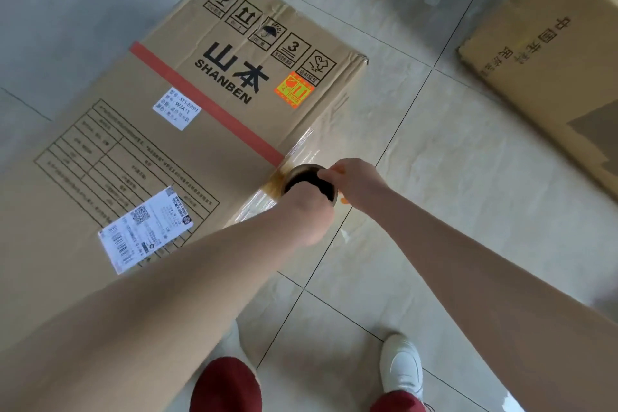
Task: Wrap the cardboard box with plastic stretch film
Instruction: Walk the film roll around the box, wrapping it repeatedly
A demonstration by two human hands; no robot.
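brown matte cardboard makes up the cardboard box [160, 157], a long flat slab lying on the floor with black print, a red tape stripe [207, 100], an orange sticker [294, 89] and a white shipping label [143, 227] on its top face. glossy clear stretch film [296, 148] clings in wrinkled bands to the box's right side, just below the top edge.

the film roll [301, 167] stands on end against that right edge, its round cardboard core showing as a dark hollow ring. the left hand [309, 216] grips the roll from the near side with fingers curled down over the rim into the core. the right hand [356, 181] holds the rim from the far side, its fingertips [323, 174] bent over the lip; how the remaining fingers lie cannot be told.

pale glazed floor tiles [451, 211] with dark grout lines spread to the right of the box edge as open room. a second cardboard box [551, 60] lies well apart at upper right. a white shoe [403, 366] and red trousers [227, 385] stand near the bottom edge.
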